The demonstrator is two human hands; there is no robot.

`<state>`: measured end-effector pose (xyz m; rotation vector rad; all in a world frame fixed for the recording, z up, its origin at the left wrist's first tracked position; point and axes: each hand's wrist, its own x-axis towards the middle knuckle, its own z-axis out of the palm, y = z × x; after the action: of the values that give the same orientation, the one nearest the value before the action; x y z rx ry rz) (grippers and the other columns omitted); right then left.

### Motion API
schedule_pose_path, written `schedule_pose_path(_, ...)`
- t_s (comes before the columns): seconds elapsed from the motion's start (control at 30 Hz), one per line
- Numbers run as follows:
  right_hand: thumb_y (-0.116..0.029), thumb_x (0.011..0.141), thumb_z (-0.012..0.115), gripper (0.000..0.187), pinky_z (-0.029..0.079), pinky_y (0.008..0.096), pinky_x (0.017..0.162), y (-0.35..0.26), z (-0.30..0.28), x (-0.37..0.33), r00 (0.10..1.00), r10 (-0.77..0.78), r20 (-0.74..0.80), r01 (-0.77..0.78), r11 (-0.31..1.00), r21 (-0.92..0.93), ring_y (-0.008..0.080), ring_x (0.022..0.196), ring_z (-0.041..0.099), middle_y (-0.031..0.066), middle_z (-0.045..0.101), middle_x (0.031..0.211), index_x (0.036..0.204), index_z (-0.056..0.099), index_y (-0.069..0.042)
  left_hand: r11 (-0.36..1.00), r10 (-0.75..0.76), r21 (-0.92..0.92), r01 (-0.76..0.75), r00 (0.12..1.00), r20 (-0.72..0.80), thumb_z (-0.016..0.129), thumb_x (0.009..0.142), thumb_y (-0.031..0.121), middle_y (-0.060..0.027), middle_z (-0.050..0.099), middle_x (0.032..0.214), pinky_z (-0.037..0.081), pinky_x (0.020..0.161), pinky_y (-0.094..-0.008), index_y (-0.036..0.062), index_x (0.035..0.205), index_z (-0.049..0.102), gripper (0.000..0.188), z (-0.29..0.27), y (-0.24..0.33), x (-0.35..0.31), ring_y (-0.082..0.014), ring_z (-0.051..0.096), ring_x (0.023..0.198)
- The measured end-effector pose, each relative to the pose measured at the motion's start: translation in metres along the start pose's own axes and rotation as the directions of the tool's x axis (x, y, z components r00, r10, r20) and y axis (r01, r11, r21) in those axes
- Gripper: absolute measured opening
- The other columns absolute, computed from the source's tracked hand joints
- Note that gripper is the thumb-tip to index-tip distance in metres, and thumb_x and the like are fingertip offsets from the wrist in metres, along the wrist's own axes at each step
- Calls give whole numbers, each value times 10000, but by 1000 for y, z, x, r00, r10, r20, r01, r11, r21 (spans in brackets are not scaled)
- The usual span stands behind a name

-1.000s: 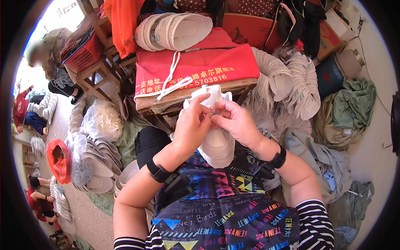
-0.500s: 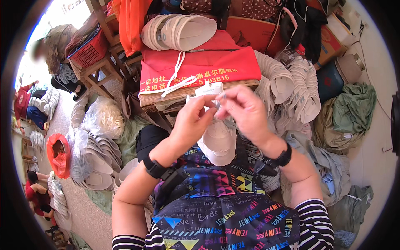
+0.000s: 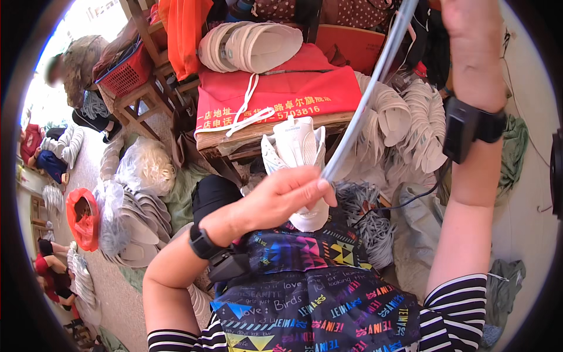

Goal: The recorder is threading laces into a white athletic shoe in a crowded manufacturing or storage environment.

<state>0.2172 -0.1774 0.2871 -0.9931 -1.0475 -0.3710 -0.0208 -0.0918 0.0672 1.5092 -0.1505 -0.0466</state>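
A white shoe [image 3: 302,138] without a visible sole stands in front of my body, its tongue toward the bench and its toe toward me. My left hand [image 3: 287,196] is over the shoe's front part, thumb and fingers pinched on a light grey shoelace [image 3: 368,97]. From that pinch the lace stretches up and right, blurred, past the top edge. My right hand [image 3: 472,29] is raised high at the upper right. Its fingers lie beyond the picture's edge, so its grip on the lace is hidden.
A wooden bench with a red cloth bag [image 3: 275,97] holds stacked white shoe pieces [image 3: 264,47]. More stacked uppers [image 3: 419,123] hang at its right, above a bundle of grey laces [image 3: 372,226]. Plastic bags [image 3: 146,164] lie at left. Other people [image 3: 82,64] sit farther left.
My right hand has swept from beside my left hand to the upper right, and the lace now stretches out long. My left hand has moved slightly down and right over the shoe.
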Motion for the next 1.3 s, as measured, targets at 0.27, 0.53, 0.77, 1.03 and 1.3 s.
schedule_pose_path(0.27, -146, 855, 652, 166, 511, 315, 710, 88, -42, -129, 651, 435, 622, 65, 784, -617, 186, 779, 624, 100, 636, 866, 971, 649, -28, 841, 502, -9, -541, 786, -360, 345, 1059, 270, 29, 342, 649, 262, 511, -250, 70, 756, 510, 399, -40, 106, 0, -84, 301, 540)
schedule_pose_path(0.53, -112, 828, 691, 163, 492, 326, 711, 42, -51, -251, 249, 710, 659, -294, 703, -647, 210, 780, 594, 93, 555, 877, 946, 622, -24, 948, 70, 283, 148, 767, -638, 521, 1008, 169, 3, 453, 670, 338, 544, -278, 13, 880, 649, 239, -32, -37, -5, -70, 387, 626)
schedule_pose_path(0.77, -143, 818, 670, 161, 502, 369, 737, 55, -63, -274, 341, 756, 558, -326, 652, -685, 291, 787, 600, 120, 554, 838, 907, 619, -18, 774, 161, 574, 267, 794, -586, 728, 803, 108, -120, 530, 750, 454, 598, -386, 2, 836, 596, 173, -7, -67, -1, -274, 541, 643)
schedule_pose_path(1.03, -72, 908, 620, 217, 459, 230, 712, 57, -55, -269, 162, 869, 468, -948, 268, -170, 71, 818, 581, 34, 692, 936, 1116, 634, -12, 598, 263, 758, 262, 828, -494, 701, 796, 99, -135, 578, 791, 496, 610, -399, 20, 819, 585, 142, -7, -74, -1, -311, 600, 674)
schedule_pose_path(1.3, -165, 976, 561, 185, 427, 187, 628, 60, -64, -271, -34, 799, 600, -948, 165, -274, 49, 700, 560, 60, 700, 923, 1108, 580, -36, 811, 55, 564, 156, 939, -340, 706, 745, 89, -71, 445, 623, 395, 518, -322, -3, 685, 530, 207, -42, -76, -26, -175, 473, 553)
